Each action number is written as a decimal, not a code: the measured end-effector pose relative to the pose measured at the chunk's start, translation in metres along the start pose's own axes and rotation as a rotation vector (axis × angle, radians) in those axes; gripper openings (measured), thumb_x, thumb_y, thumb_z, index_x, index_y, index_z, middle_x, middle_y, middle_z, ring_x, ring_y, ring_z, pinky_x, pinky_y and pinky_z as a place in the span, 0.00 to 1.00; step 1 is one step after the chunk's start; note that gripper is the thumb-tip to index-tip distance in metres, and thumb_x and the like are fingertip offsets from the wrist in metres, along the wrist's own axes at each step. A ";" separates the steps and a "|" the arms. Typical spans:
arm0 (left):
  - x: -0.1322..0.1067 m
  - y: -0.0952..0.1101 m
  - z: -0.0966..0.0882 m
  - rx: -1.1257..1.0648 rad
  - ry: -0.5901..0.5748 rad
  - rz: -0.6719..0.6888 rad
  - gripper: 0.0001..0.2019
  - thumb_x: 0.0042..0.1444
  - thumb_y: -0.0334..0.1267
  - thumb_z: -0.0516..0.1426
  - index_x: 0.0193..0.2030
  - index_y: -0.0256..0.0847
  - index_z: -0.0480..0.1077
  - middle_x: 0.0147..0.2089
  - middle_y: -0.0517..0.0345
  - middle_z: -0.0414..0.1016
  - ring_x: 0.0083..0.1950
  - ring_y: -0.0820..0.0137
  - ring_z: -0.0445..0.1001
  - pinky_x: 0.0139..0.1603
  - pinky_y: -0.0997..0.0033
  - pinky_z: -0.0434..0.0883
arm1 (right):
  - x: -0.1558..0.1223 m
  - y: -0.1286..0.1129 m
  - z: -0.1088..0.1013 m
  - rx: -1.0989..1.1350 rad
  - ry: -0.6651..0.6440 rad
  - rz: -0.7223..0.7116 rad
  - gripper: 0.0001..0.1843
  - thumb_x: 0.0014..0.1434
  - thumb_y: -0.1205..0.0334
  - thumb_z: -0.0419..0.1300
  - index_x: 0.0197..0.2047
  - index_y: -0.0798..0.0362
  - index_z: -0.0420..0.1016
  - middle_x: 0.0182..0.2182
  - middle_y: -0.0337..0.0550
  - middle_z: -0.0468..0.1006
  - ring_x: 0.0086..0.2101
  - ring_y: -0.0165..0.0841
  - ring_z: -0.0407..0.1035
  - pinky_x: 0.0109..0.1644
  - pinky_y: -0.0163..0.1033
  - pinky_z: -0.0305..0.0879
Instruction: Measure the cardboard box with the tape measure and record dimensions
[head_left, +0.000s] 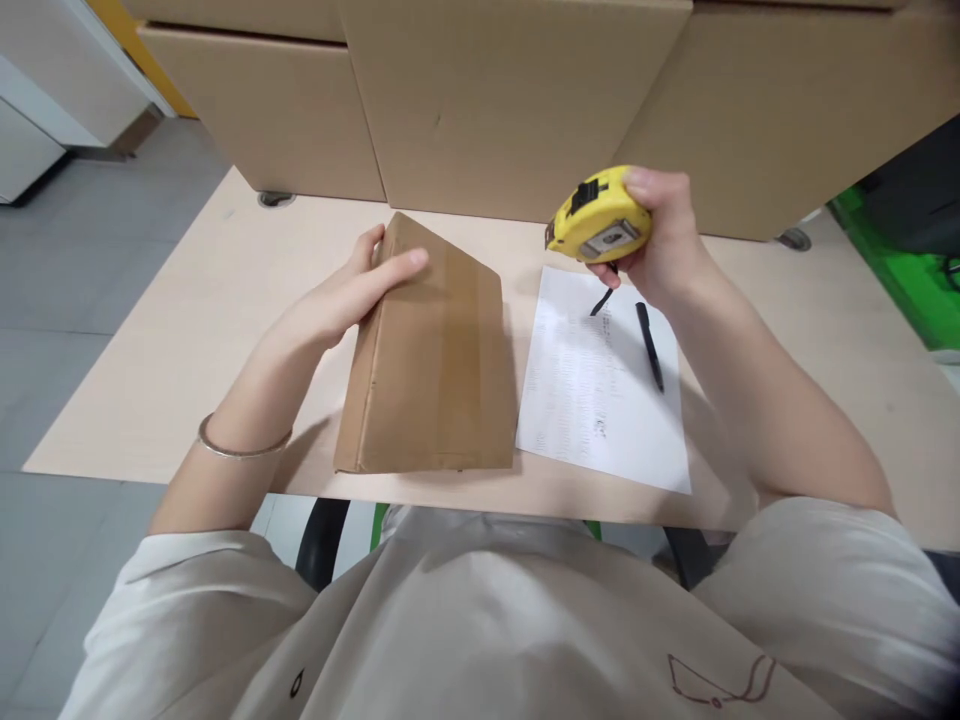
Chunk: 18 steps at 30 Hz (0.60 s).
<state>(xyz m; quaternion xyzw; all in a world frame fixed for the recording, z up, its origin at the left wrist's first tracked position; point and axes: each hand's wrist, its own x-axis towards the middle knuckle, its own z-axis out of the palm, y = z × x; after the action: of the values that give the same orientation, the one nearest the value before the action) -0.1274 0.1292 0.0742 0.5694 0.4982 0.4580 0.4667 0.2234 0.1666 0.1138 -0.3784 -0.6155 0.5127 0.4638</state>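
A small brown cardboard box (439, 365) lies on the light wooden table (187, 330) in front of me. My left hand (352, 290) rests on its upper left corner, fingers over the top face. My right hand (660, 240) is raised above the table, gripping a yellow tape measure (596, 218) whose black strap hangs below it. Under that hand lies a white printed sheet (592, 400) with a black pen (649, 345) on it.
Large cardboard boxes (510, 100) stand in a row along the table's far edge. A black chair part (322, 540) shows below the near edge. Grey floor lies to the left, a green object (900, 270) to the far right.
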 end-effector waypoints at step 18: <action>-0.032 -0.054 0.098 -0.361 -0.114 -0.090 0.36 0.58 0.60 0.68 0.67 0.46 0.66 0.69 0.44 0.78 0.70 0.44 0.77 0.70 0.45 0.76 | -0.049 0.016 0.011 0.091 -0.081 0.102 0.27 0.61 0.34 0.62 0.31 0.51 0.79 0.24 0.45 0.77 0.15 0.31 0.59 0.12 0.38 0.48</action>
<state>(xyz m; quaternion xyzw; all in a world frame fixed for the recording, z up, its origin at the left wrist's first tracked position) -0.0408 0.0936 0.0047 0.4785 0.4058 0.4857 0.6087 0.2270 0.1203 0.0885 -0.3665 -0.5897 0.5781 0.4286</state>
